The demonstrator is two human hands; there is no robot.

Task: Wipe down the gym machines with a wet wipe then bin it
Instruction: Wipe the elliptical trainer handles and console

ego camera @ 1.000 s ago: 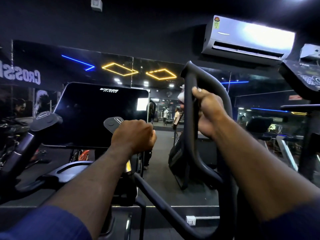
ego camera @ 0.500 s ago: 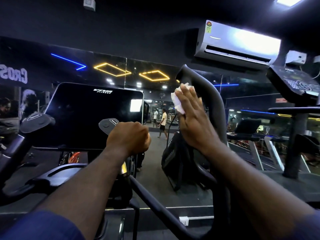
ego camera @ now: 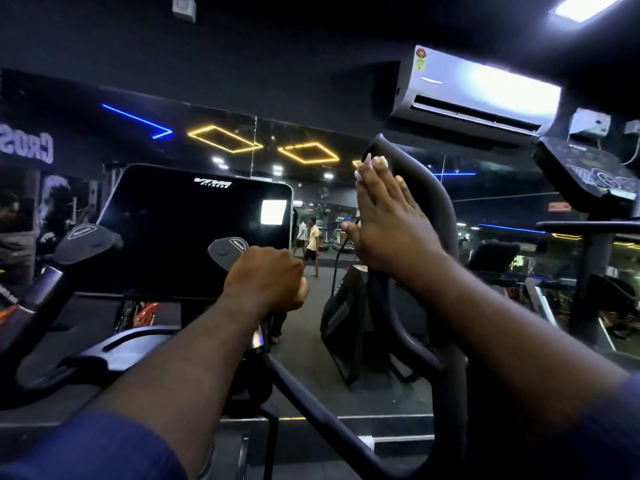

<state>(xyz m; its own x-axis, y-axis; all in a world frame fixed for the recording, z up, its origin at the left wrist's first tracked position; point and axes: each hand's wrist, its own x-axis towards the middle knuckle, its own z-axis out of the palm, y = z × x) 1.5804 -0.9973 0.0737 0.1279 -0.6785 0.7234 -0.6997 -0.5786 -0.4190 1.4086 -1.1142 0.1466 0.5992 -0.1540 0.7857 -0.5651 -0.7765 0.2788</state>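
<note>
wet wipe [ego camera: 367,161] — under straight right fingers [ego camera: 384,192] on upright handlebar [ego camera: 429,195]; left fingers [ego camera: 294,285] round grip [ego camera: 258,341]

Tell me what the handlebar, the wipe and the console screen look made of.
Handlebar: matte black, probably coated metal tube or moulded plastic; dull sheen, smooth bend. Wipe: thin white nonwoven cloth or paper; soft, crumpled edges. Console screen: glossy black glass or acrylic; it seems to mirror a bright light.

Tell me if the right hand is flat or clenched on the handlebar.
Flat: the right hand lies with straight fingers against the curved handlebar, pressing the white wipe under its fingertips.
</note>
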